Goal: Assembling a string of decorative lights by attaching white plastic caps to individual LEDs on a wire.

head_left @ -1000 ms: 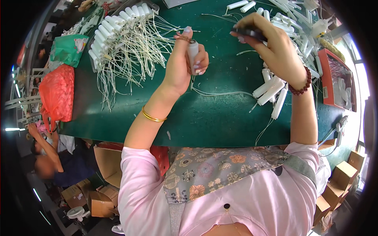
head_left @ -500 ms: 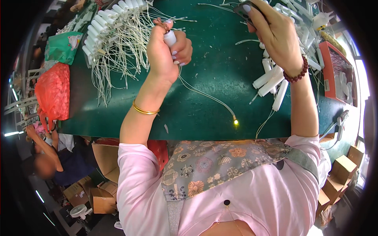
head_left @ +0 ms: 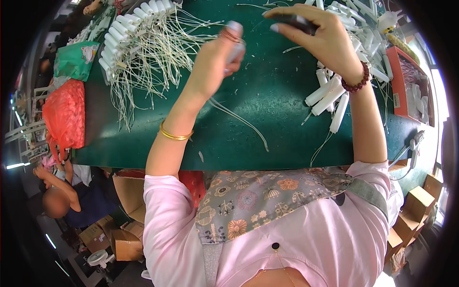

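My left hand (head_left: pixel 215 64) is closed around a small white cylinder (head_left: pixel 236 50), blurred by motion, with a brown band near my thumb. Thin white wires (head_left: pixel 241 119) trail from below the hand onto the table, and their tip is unlit. My right hand (head_left: pixel 330 40) pinches a dark, rounded object (head_left: pixel 299 22) between thumb and fingers; its kind I cannot make out. Beside my left hand, white cylinders (head_left: pixel 114 40) stand in a curved row with a tangle of wires (head_left: pixel 148 67). More loose white cylinders (head_left: pixel 327 100) lie under and beside my right wrist.
The green table (head_left: pixel 158 148) stretches before me. At its left edge sit a red plastic bag (head_left: pixel 64 112) and a green bag (head_left: pixel 74 60). An orange-red box (head_left: pixel 399 86) stands at the right. Cardboard boxes (head_left: pixel 416 205) are on the floor, and another person (head_left: pixel 86 201) sits at the left.
My left hand has moved right with the cylinder, tilting over. The wire tip, glowing yellow before, is dark and lies further left. My right hand has shifted slightly left, its fingers stretched more sideways.
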A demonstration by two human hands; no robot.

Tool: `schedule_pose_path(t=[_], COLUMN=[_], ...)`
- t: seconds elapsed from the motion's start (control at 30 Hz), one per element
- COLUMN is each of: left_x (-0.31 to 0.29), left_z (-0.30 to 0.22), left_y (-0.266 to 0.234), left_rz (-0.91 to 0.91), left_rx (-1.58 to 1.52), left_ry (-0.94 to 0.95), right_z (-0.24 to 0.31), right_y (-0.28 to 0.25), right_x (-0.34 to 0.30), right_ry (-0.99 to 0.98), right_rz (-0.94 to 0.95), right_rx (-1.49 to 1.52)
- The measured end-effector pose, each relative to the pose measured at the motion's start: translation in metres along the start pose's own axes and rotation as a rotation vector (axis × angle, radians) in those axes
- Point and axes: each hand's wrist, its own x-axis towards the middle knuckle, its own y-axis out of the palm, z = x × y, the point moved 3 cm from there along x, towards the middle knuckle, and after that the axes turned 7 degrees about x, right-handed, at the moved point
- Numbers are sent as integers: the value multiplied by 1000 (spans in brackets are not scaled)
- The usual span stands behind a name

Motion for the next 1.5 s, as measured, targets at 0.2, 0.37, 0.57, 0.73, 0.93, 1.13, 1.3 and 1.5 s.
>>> schedule_pose_path(t=[0.2, 0.37, 0.57, 0.73, 0.93, 1.13, 1.3, 1.5], left_x=[-61, -53, -44, -48, -50, -46, -46, -46], left_z=[-65, -86, -78, -69, -72, -71, -46, -11], left_y=[30, 10, 2, -14, -64, -73, -119, -226], left_rz=[454, 369, 317, 382, 137, -132, -376, -584], left_rx=[1228, 1257, 1117, 1055, 196, -173, -202, 38], left_ry=[280, 171, 178, 200, 76, 270, 182, -58], right_z=[-30, -16, -3, -2, -31, 46, 51, 61], right_y=[11, 34, 46, 46, 21, 118, 159, 164], right_x=[-7, -13, -19, -21, -11, -16, -30, -21], right_ry=[210, 182, -34, 13, -43, -131, -16, 97], right_rz=[419, 522, 484, 516, 451, 786, 692, 823], right_rx=[341, 348, 180, 73, 212, 579, 539, 494])
